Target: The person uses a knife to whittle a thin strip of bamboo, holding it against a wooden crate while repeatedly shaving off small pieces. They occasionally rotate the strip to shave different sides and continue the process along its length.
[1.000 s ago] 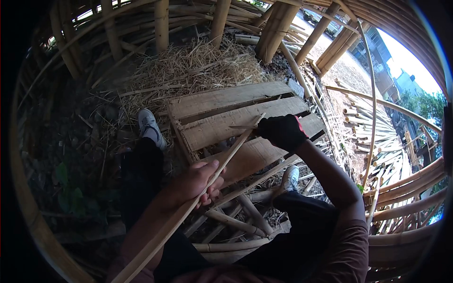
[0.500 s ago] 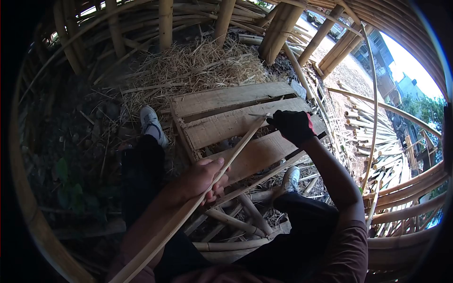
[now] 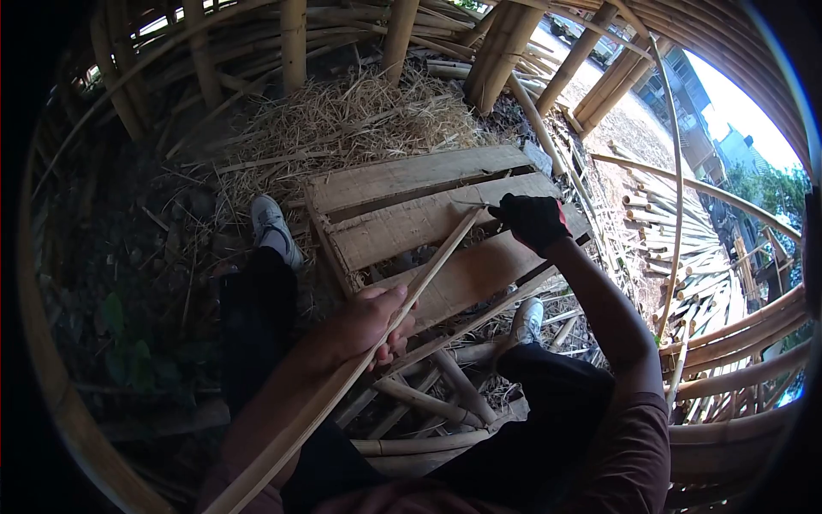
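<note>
My bare left hand [image 3: 377, 325] is wrapped round a long split bamboo strip [image 3: 344, 377], which runs from the bottom of the view up to the right. My right hand [image 3: 533, 224], in a black and red glove, is closed on the handle of a knife [image 3: 469, 204]. The thin blade points left and lies at the strip's far end, seemingly touching it. Under the far end of the strip stands a low slatted wooden bench [image 3: 385, 233]. The knife handle is mostly hidden by the glove.
Straw-like bamboo shavings [image 3: 377, 116] lie heaped behind the bench. Upright bamboo posts [image 3: 294, 47] stand at the back. Cut bamboo pieces [image 3: 668, 227] are piled on the right. My shoes [image 3: 272, 224] rest on either side of the bench, and bamboo poles [image 3: 428, 401] cross below it.
The knife and gloved right hand have shifted very slightly at the strip's tip. My left hand keeps its hold on the strip, and the whole view has moved a little.
</note>
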Tool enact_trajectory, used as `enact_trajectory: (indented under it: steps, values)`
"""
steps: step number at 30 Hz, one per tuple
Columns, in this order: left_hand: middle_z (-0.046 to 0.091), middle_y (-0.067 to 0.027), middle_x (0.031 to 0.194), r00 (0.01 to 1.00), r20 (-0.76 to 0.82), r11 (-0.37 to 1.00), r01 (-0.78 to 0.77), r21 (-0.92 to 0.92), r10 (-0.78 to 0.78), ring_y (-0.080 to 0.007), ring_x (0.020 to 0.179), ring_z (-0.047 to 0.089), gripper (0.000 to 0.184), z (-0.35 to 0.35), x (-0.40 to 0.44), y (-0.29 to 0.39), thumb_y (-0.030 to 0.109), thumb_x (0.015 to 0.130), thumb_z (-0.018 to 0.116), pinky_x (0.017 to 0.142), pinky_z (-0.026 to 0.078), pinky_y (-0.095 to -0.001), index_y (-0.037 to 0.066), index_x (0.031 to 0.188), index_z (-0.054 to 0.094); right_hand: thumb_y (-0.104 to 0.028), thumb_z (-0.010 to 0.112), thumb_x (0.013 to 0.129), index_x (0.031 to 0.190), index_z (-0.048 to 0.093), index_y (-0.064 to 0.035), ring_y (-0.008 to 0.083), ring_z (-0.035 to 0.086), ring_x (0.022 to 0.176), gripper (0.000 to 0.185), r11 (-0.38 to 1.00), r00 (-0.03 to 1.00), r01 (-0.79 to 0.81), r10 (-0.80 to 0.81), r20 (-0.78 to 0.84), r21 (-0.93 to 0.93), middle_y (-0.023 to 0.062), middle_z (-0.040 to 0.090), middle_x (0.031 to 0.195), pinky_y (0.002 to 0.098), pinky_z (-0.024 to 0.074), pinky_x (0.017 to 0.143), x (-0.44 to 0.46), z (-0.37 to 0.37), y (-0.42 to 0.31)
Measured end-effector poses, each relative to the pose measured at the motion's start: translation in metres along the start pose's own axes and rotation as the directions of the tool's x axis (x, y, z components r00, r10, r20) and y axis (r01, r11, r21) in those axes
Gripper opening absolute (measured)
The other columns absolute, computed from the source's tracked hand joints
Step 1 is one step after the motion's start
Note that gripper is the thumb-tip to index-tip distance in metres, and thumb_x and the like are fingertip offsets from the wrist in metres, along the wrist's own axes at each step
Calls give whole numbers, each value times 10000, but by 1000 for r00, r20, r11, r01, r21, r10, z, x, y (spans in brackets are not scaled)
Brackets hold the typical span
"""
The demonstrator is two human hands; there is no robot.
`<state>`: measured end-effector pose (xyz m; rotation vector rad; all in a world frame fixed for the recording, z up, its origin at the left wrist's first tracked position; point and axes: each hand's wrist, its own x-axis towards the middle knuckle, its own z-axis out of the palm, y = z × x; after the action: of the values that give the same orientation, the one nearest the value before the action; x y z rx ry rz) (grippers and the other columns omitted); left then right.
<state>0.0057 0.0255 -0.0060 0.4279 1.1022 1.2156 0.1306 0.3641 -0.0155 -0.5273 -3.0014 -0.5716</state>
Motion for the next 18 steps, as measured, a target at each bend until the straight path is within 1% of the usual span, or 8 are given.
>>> enact_trajectory:
  steps: [2,3,6,7,12,14,16,18]
  values:
    - [382,39,562,1000,-10,999,8,-37,-9,-17,395,374,335,-1,-3,0,344,1058,316,310,365,-168,43,1038,463,-380,531,955,866,610,-154,260,669,637,255,993,970,117,-108,-219,32,64,649,690,396,510,508,-6,-10,-20]
    - [383,38,562,1000,-11,998,24,-66,-24,-17,395,375,340,-2,-4,1,346,1059,315,311,367,-168,39,1039,462,-377,522,961,896,618,-156,265,675,667,250,996,994,84,-82,-70,33,73,657,708,409,519,546,-7,-20,-29]
    - [388,37,569,999,-37,998,11,66,-8,-18,397,374,348,1,-3,1,347,1059,315,315,367,-170,31,1050,461,-382,511,965,890,617,-149,279,674,676,267,995,991,90,-85,-101,46,76,661,708,417,524,584,-2,29,21]
    - [388,37,569,999,-35,998,12,65,-10,-18,397,374,348,2,-3,-1,347,1059,315,315,367,-170,31,1050,461,-407,478,980,880,601,-142,294,675,679,308,996,996,-88,88,0,-4,83,669,719,417,525,605,-2,44,39]
    - [373,44,574,999,-32,999,34,1,-34,-19,399,369,343,0,-5,4,347,1060,319,316,362,-175,34,1068,459,-425,443,995,883,578,-137,287,683,695,337,983,982,-170,162,-100,-71,86,674,727,414,527,606,-4,8,21]
    - [437,15,594,1000,5,1000,29,-11,-29,-63,382,416,370,-7,0,-3,374,1049,309,308,383,-209,37,1056,462,-434,460,987,970,605,-151,305,685,712,318,982,979,-172,179,-95,72,94,683,762,435,528,621,-12,-5,2]
    - [416,30,587,998,60,997,-10,-72,14,-36,380,401,341,-7,-3,0,354,1054,310,301,372,-188,46,1034,456,-463,468,978,1127,609,-176,326,689,751,353,1000,973,10,-6,-231,15,100,696,807,466,528,647,-22,-2,-7]
    - [393,45,572,999,29,986,-8,-167,13,-19,368,377,307,-8,-10,5,327,1059,316,289,350,-164,53,1028,451,-427,486,970,1299,536,-180,331,688,771,414,966,947,-178,220,-236,187,112,686,845,495,523,655,-21,2,-16]
